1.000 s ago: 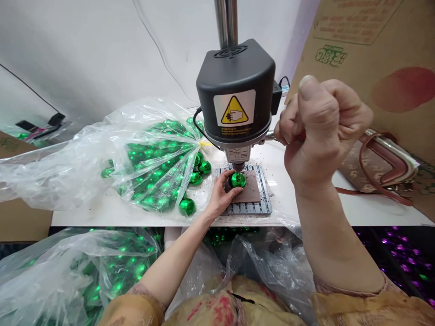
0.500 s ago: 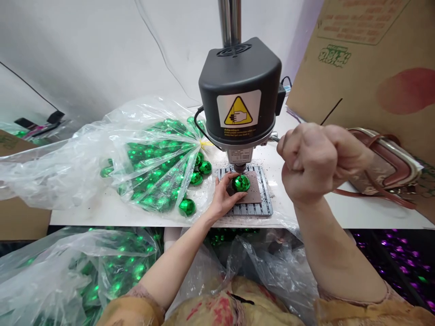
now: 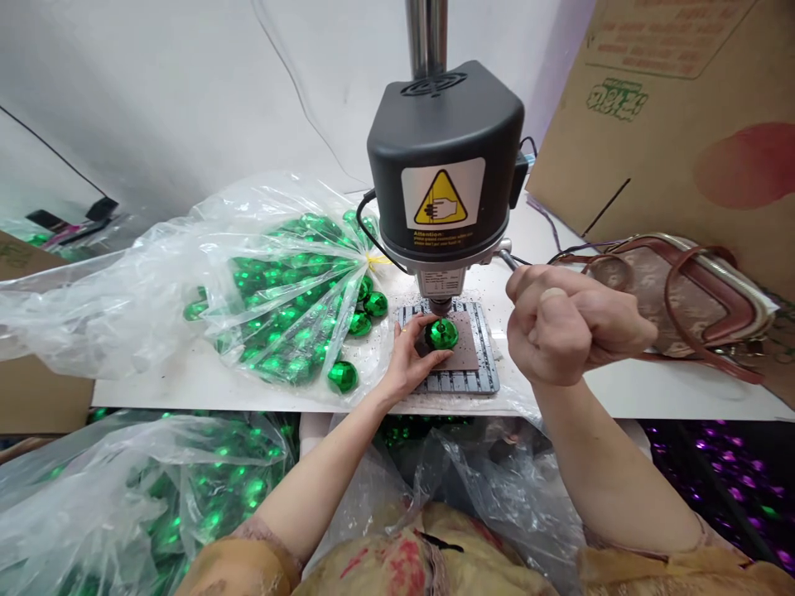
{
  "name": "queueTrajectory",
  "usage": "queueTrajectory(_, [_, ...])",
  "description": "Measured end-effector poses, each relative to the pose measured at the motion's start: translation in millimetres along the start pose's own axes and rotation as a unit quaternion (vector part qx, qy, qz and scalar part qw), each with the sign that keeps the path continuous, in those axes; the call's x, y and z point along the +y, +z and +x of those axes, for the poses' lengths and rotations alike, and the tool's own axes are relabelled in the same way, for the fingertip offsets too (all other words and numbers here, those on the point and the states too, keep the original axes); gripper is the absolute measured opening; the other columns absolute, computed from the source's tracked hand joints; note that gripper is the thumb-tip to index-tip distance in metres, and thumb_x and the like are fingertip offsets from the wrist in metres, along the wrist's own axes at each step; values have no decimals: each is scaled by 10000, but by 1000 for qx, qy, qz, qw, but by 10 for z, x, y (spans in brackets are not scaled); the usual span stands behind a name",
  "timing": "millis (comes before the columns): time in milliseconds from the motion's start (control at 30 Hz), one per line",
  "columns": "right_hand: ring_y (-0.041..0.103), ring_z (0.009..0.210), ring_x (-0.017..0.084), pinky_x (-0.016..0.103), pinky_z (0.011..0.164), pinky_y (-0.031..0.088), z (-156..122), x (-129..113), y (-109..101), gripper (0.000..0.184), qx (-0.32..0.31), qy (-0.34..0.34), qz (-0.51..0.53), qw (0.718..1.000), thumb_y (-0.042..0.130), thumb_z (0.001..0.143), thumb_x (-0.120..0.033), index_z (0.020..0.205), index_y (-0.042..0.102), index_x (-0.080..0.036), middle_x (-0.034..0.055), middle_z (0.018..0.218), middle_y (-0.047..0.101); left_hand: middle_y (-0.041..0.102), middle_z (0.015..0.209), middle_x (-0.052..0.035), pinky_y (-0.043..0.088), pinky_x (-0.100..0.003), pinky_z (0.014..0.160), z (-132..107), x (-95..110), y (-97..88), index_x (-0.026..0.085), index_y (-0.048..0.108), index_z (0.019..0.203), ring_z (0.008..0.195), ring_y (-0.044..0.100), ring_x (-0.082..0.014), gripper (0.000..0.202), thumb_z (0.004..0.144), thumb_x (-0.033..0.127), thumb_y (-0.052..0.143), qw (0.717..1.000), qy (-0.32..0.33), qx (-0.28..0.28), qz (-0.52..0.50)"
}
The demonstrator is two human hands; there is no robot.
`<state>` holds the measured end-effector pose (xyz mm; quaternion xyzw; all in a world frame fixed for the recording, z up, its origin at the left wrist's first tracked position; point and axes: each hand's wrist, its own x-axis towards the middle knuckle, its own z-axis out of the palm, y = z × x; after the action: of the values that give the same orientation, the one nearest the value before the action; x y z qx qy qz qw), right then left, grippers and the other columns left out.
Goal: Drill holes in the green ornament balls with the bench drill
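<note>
**Green ball (image 3: 442,334) pinched at its left side by the left hand (image 3: 405,360), beneath the drill head (image 3: 447,124)**

From my end, I see the ball between the left hand's thumb and fingers: thumb along the near side, fingertips at the far left. It sits on a brown board (image 3: 467,352) over a slotted metal base (image 3: 489,377), right under the chuck (image 3: 441,306); I can't tell whether a bit touches it. The right hand (image 3: 575,324) is closed in a fist on the lever (image 3: 508,259), whose end is hidden from me.

A white warning label (image 3: 443,194) on the drill head shows a yellow triangle with a hand symbol. I can read "Attention:" beneath it; the smaller lines are too blurred for me. The small plate (image 3: 440,282) below carries print I can't make out. On my right, the carton (image 3: 664,149) bears green characters, faint reddish lettering and a red disc; I can't read its writing. To the left, a clear plastic bag (image 3: 279,306) covers more green balls, with one loose ball (image 3: 342,377) near the table edge.
</note>
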<state>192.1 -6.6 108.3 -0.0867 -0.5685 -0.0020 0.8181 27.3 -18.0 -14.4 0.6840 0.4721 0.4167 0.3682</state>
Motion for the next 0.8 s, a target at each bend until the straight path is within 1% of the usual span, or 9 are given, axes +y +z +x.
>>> queueTrajectory(133, [228, 335, 53, 286, 369, 234, -82, 21, -38, 443, -7, -6, 12, 1000, 551, 712, -84, 523, 166, -191, -67, 430, 247, 637, 1284, -84, -23, -591, 1214, -11, 19, -2, 245, 579, 1174, 1299, 527, -309, 505, 727, 283, 812, 1000, -9, 1, 1])
queueTrajectory(267, [243, 332, 55, 289, 379, 231, -89, -12, -6, 465, 6, 12, -9, 1000, 568, 746, -134, 510, 171, -177, -65, 418, 256, 639, 1275, -80, -34, -600, 1209, -3, 10, 8, 243, 587, 1159, 1274, 543, -303, 501, 716, 278, 819, 1000, -7, 8, -8])
queueTrajectory(367, [264, 353, 52, 282, 388, 221, 138, -66, 130, 458, 53, 68, -36, 996, 559, 812, -196, 512, 213, -182, -60, 433, 256, 641, 1246, -81, 115, -585, 1207, 11, 15, 19, 237, 592, 1150, 1238, 560, -300, 513, 698, 280, 832, 1000, -4, 17, -20])
queueTrajectory(400, [262, 357, 51, 284, 393, 203, 247, -85, 185, 486, 82, 137, -54, 986, 579, 816, -220, 509, 203, -185, -60, 425, 223, 638, 1237, -85, 202, -564, 1189, 4, 27, 23, 232, 592, 1149, 1222, 566, -297, 513, 697, 283, 830, 999, -3, 24, -26])
queueTrajectory(500, [279, 376, 39, 260, 401, 177, 541, -129, 318, 453, 69, 212, -43, 974, 590, 815, -189, 485, 279, -193, -65, 417, 253, 629, 1193, -92, 404, -480, 1063, -93, 93, 19, 218, 576, 1157, 1157, 585, -281, 505, 716, 293, 809, 998, 8, 59, -16])
queueTrajectory(600, [299, 387, 24, 230, 415, 201, 656, -135, 355, 426, 54, 241, -35, 968, 554, 833, -142, 494, 300, -189, -71, 421, 277, 628, 1132, -85, 452, -446, 993, -314, 165, -16, 220, 580, 1123, 1112, 590, -274, 481, 711, 320, 808, 997, 35, 53, 48])
queueTrajectory(667, [302, 377, 24, 227, 402, 204, 648, -122, 341, 433, 50, 222, -26, 973, 568, 836, -156, 498, 299, -188, -77, 409, 280, 629, 1134, -88, 449, -450, 997, -484, 187, -55, 226, 587, 1109, 1124, 582, -284, 498, 690, 352, 824, 995, 60, 1, 84])
queueTrajectory(733, [314, 373, 29, 228, 398, 206, 621, -109, 322, 426, 47, 218, -23, 975, 567, 845, -176, 505, 309, -190, -78, 409, 291, 620, 1177, -100, 444, -456, 1008, -619, 183, -100, 227, 579, 1148, 1150, 572, -299, 602, 645, 408, 854, 992, 77, -37, 90])
queueTrajectory(800, [318, 372, 37, 239, 398, 202, 605, -100, 312, 412, 52, 219, -23, 974, 571, 842, -182, 510, 327, -196, -76, 412, 308, 616, 1196, -106, 453, -445, 995, -678, 161, -154, 222, 565, 1193, 1143, 577, -296, 642, 666, 475, 831, 995, 73, -23, 68])
